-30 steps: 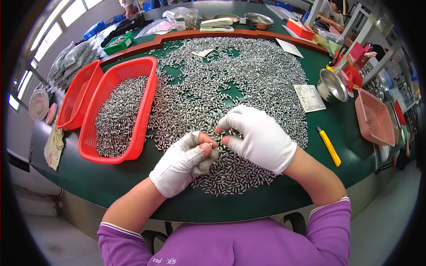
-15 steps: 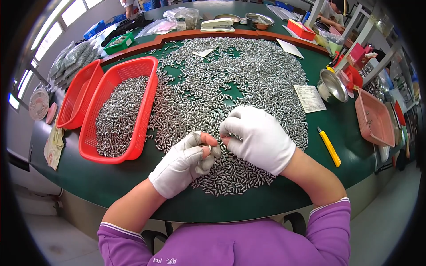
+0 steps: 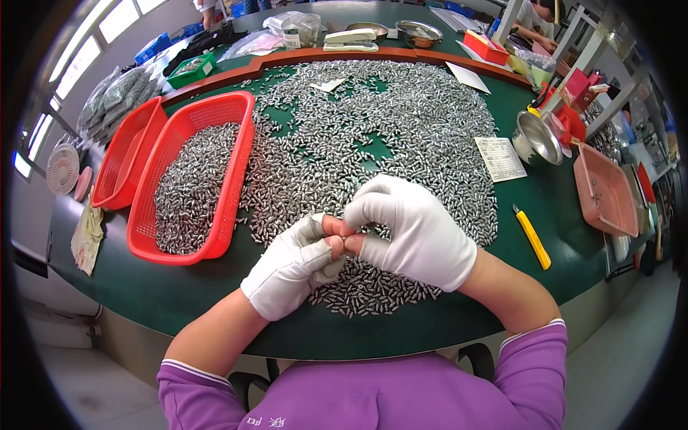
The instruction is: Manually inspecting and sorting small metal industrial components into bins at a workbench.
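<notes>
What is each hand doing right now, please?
Left hand: fingers curled, bare fingertips pinched against the right hand's; what they hold cannot be told.
Right hand: closed in a pinch meeting the left; any small metal piece there is hidden.

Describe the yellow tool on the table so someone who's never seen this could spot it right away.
Start at the green table and go to its right side, past the spread of small silver metal pieces. The yellow utility knife lies alone on bare green, right of the right hand; it is the only slim yellow bar there.
</notes>
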The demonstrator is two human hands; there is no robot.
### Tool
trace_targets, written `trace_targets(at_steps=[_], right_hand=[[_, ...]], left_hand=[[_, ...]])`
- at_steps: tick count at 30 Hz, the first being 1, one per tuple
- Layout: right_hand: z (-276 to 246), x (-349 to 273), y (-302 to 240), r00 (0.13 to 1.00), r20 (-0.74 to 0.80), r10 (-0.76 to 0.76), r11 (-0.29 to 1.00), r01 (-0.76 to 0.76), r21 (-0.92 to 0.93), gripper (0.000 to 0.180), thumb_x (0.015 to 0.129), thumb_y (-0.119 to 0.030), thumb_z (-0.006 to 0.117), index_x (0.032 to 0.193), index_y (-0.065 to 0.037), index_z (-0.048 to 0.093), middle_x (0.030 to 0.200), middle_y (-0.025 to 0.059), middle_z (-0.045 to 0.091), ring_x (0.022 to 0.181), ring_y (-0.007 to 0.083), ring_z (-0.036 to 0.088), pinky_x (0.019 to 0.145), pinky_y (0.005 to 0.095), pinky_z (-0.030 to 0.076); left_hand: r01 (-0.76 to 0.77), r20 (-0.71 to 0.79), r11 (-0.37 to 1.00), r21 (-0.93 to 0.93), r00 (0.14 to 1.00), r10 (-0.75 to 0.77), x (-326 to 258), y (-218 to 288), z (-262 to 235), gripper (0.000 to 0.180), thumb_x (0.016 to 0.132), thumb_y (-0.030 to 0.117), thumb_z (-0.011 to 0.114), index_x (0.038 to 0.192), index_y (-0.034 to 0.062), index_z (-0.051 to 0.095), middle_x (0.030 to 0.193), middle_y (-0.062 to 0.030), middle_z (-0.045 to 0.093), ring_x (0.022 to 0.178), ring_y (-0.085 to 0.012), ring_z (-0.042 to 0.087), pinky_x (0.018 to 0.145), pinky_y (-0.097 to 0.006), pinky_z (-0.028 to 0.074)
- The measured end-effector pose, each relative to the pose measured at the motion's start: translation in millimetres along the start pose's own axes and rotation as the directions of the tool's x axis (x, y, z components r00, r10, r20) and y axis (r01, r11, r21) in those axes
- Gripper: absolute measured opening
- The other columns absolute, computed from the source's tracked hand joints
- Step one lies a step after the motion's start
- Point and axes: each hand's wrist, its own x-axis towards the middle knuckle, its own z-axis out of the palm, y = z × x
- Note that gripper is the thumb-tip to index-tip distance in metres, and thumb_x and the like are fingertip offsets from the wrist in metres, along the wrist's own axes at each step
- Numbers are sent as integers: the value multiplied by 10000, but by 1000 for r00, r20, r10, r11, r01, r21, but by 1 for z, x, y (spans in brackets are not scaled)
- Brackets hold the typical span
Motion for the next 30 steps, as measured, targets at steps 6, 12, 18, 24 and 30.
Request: trace_targets(at_steps=[6,12,18,24,30], right_hand=[[-3,2,-2,982,-99,-163,958,133,-255,175,696,-54,783,820,-70,661,821,70,625,757,251,630,637,355,508],[0,1,-1,979,-11,-202,930,188,-314,123,748,-130,721,834,-59,668,805,71,627,720,289,624,653,388,522],[-5,-1,8,999,-26,35,963,-41,-265,141,779,-154,689,893,-73,689,847,106,639,815,303,637,720,409,522],[5,-11,13,918,303,257,870,-83,-487,125,770,-203,685,839,-100,673,862,121,634,842,313,642,740,428,522],[9,-11,15,931,273,243,829,-53,-556,118,796,-196,671,836,-86,651,836,112,621,837,306,634,729,417,521]], left_hand=[[39,35,999,-12,999,-38,1,1,-3,200,914,197,689,1057,103,585,914,13,602,720,-56,468,619,-192,374],[-25,-15,996,83,1000,27,0,-2,-4,216,914,210,690,1059,92,582,912,4,612,695,-58,459,606,-200,371],[13,-95,987,162,996,3,1,1,4,215,923,255,671,1029,81,606,865,-9,580,642,-68,408,558,-201,308],[3,-47,985,170,999,5,0,1,0,216,973,282,600,1068,89,615,907,23,616,705,-34,496,619,-170,397],[3,-25,984,180,1000,1,0,0,-2,244,979,316,584,1065,89,613,923,22,611,731,-40,508,644,-179,409]])
